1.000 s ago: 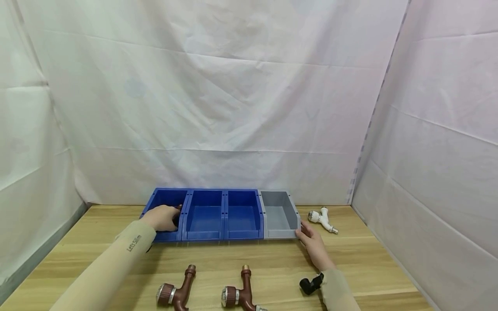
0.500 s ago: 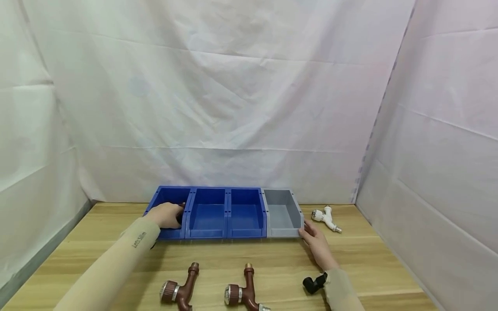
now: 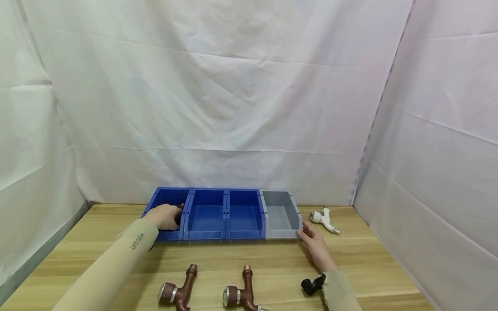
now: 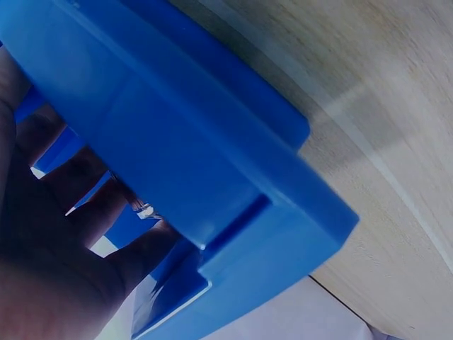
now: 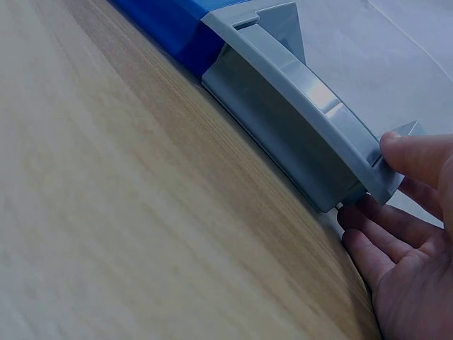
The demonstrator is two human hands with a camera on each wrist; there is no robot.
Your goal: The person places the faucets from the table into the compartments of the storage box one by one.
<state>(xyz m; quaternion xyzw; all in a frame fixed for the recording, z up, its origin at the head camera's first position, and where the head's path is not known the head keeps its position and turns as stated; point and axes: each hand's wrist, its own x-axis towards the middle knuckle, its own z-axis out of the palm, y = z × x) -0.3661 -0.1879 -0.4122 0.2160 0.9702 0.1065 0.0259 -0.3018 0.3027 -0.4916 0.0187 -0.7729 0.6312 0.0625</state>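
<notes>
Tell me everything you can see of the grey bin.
The grey bin is open-topped and plastic-looking, with a low-cut front and small dark spots on its rim. It stands upright on the table at the row's right end, against a blue bin. The right hand grips its front right corner.

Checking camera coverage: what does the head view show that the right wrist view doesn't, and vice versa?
Head only: the left hand reaching into the leftmost blue bin, the white tap, and two brown taps on the near side, partly cut off by the frame.

Right wrist only: the right hand's palm side, its lower fingers near the gray bin's bottom edge, and the front wall under that bin's lip.

Both: gray bin, right hand with its thumb at the front corner, neighbouring blue bin, wooden table, white cloth.
</notes>
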